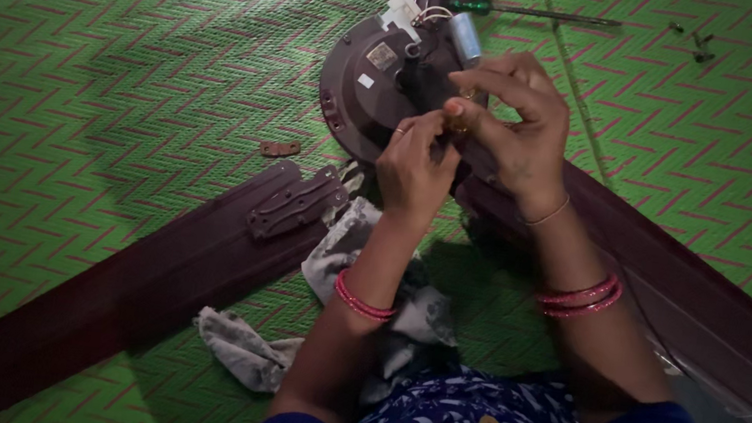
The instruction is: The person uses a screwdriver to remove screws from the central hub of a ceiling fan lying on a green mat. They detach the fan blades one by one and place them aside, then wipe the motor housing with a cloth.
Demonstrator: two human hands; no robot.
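A dark brown ceiling fan motor housing (pixel 362 95) lies on a green zigzag mat (pixel 126 66), with a silver capacitor (pixel 464 36) and white connector (pixel 402 12) on top. My left hand (pixel 415 164) and my right hand (pixel 511 123) meet over the housing's right side. Both pinch a small brass-coloured part (pixel 459 121) between fingertips. One brown fan blade (pixel 127 296) stretches to the lower left. Another blade (pixel 699 309) runs to the lower right under my right forearm.
A green-handled screwdriver (pixel 515 11) lies at the top beyond the motor. A few loose screws (pixel 697 45) rest at the top right. A small brown bracket (pixel 279 148) sits left of the housing. A grey rag (pixel 341 265) is bunched under my left forearm.
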